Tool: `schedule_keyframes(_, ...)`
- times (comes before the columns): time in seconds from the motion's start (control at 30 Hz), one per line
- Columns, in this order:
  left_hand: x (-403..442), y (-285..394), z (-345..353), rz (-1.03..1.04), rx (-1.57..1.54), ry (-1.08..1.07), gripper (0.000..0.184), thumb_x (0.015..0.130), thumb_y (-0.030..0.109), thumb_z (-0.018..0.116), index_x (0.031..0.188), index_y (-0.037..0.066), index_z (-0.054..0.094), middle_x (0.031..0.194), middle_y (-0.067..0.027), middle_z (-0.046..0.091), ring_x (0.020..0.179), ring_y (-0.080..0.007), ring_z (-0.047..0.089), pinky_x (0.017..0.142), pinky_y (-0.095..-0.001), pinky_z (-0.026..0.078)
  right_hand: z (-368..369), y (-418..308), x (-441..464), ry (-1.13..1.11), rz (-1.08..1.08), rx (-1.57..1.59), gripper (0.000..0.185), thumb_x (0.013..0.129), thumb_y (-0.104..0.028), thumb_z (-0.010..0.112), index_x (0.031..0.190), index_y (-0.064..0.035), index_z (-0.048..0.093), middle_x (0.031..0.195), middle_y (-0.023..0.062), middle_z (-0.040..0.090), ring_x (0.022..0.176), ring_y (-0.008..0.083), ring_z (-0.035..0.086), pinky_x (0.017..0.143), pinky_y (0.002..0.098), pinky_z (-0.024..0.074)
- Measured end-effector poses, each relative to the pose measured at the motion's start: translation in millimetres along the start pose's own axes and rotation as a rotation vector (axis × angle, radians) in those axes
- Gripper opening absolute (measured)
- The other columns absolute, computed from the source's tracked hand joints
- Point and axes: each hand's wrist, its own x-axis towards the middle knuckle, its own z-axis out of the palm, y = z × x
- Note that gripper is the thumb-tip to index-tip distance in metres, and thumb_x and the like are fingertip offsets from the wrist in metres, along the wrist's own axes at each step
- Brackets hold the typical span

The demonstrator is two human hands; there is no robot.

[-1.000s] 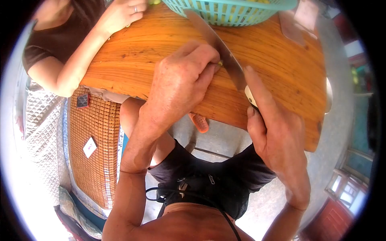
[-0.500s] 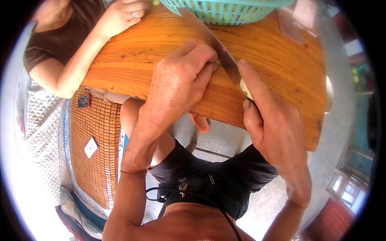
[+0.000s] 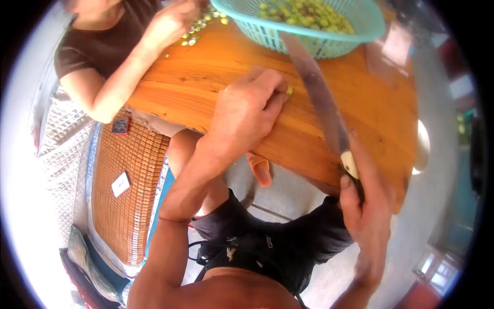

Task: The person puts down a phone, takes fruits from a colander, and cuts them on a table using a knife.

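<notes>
1. Counter [image 3: 200, 67] under my left fingers [image 3: 272, 81]: smooth wood could let them skid.
2. Basket [image 3: 360, 37], beyond them: swinging the knife [image 3: 325, 103] could snag it.
3. Knife, gripped by closed right fingers [image 3: 363, 160]: slipping could cut my left.
4. Green fruit [image 3: 289, 90], pinched by closed left fingertips: little protrudes.

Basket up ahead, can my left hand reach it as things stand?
Probably yes: bare table lies between your left hand and the basket, though the knife points close by and that hand holds a green piece.
</notes>
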Motion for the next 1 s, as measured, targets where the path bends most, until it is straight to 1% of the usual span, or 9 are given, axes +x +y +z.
schedule_keyframes(0.37, 60, -90, -30, -0.093, 0.216, 0.117, 0.024, 0.090, 0.022, 0.078, 0.104, 0.003, 0.074, 0.091, -0.0136, 0.076, 0.078, -0.0262, 0.071, 0.077, -0.0396, 0.056, -1, 5, -7, -0.049, 0.099, 0.097, 0.057, 0.088, 0.005, 0.062, 0.143, -0.0081, 0.063, 0.112, 0.0236, 0.072, 0.101, 0.0351, 0.071, 0.095, 0.0412, 0.0532)
schedule_keyframes(0.43, 76, -103, -28, -0.022, 0.160, 0.137, 0.019, 0.088, 0.015, 0.074, 0.100, 0.001, 0.070, 0.094, -0.0198, 0.074, 0.089, -0.0386, 0.071, 0.078, -0.0450, 0.056, -1, 4, -6, -0.057, 0.108, 0.089, 0.057, 0.088, 0.004, 0.062, 0.143, -0.0082, 0.063, 0.112, 0.0238, 0.072, 0.101, 0.0347, 0.071, 0.094, 0.0406, 0.0537)
schedule_keyframes(0.47, 83, -107, -26, -0.023, 0.161, 0.139, 0.019, 0.088, 0.015, 0.074, 0.100, 0.001, 0.070, 0.094, -0.0198, 0.074, 0.089, -0.0386, 0.071, 0.078, -0.0450, 0.056, -1, 3, -5, -0.053, 0.094, 0.093, 0.057, 0.088, 0.004, 0.062, 0.144, -0.0083, 0.062, 0.112, 0.0240, 0.072, 0.100, 0.0346, 0.071, 0.093, 0.0401, 0.0542)
schedule_keyframes(0.67, 89, -111, -24, -0.085, 0.126, 0.160, 0.021, 0.086, 0.015, 0.077, 0.102, 0.002, 0.068, 0.094, -0.0184, 0.074, 0.086, -0.0378, 0.071, 0.079, -0.0441, 0.056, 0, 2, -4, -0.036, 0.097, 0.109, 0.055, 0.090, 0.002, 0.063, 0.145, -0.0085, 0.061, 0.111, 0.0234, 0.072, 0.099, 0.0354, 0.072, 0.091, 0.0399, 0.0550)
schedule_keyframes(0.73, 74, -105, -29, -0.081, 0.012, 0.111, 0.021, 0.088, 0.017, 0.080, 0.105, 0.006, 0.072, 0.090, -0.0074, 0.074, 0.075, -0.0211, 0.065, 0.075, -0.0357, 0.055, 0, 3, -5, -0.066, 0.188, 0.168, 0.055, 0.091, 0.002, 0.063, 0.145, -0.0086, 0.061, 0.110, 0.0232, 0.073, 0.098, 0.0360, 0.072, 0.091, 0.0402, 0.0551)
schedule_keyframes(0.8, 59, -94, -31, -0.101, 0.041, 0.082, 0.020, 0.088, 0.015, 0.079, 0.104, 0.006, 0.071, 0.091, -0.0081, 0.072, 0.076, -0.0217, 0.065, 0.075, -0.0359, 0.054, 4, 8, -4, 0.019, -0.006, 0.108, 0.055, 0.090, 0.003, 0.063, 0.144, -0.0088, 0.061, 0.108, 0.0228, 0.073, 0.097, 0.0362, 0.072, 0.090, 0.0402, 0.0555)
schedule_keyframes(0.87, 49, -88, -31, -0.122, 0.072, 0.062, 0.019, 0.088, 0.014, 0.079, 0.103, 0.006, 0.070, 0.091, -0.0089, 0.070, 0.076, -0.0222, 0.064, 0.074, -0.0360, 0.054, 3, 8, -2, 0.013, -0.004, 0.111, 0.055, 0.091, 0.002, 0.063, 0.145, -0.0089, 0.061, 0.108, 0.0229, 0.073, 0.096, 0.0364, 0.072, 0.089, 0.0401, 0.0557)
schedule_keyframes(0.93, 42, -84, -27, 0.083, 0.139, 0.104, 0.016, 0.088, 0.009, 0.075, 0.103, 0.006, 0.069, 0.091, -0.0121, 0.066, 0.078, -0.0255, 0.064, 0.074, -0.0375, 0.054, 3, 7, -2, 0.008, -0.002, 0.113, 0.055, 0.091, 0.002, 0.063, 0.145, -0.0091, 0.061, 0.107, 0.0230, 0.073, 0.095, 0.0366, 0.072, 0.088, 0.0401, 0.0559)
schedule_keyframes(1.0, 33, -73, -23, 0.098, 0.124, 0.086, 0.017, 0.089, 0.006, 0.072, 0.105, 0.006, 0.068, 0.091, -0.0130, 0.065, 0.079, -0.0271, 0.064, 0.074, -0.0381, 0.054, 3, 8, -2, 0.005, -0.021, 0.097, 0.056, 0.091, 0.002, 0.063, 0.145, -0.0093, 0.061, 0.106, 0.0230, 0.073, 0.094, 0.0372, 0.072, 0.087, 0.0404, 0.0560)
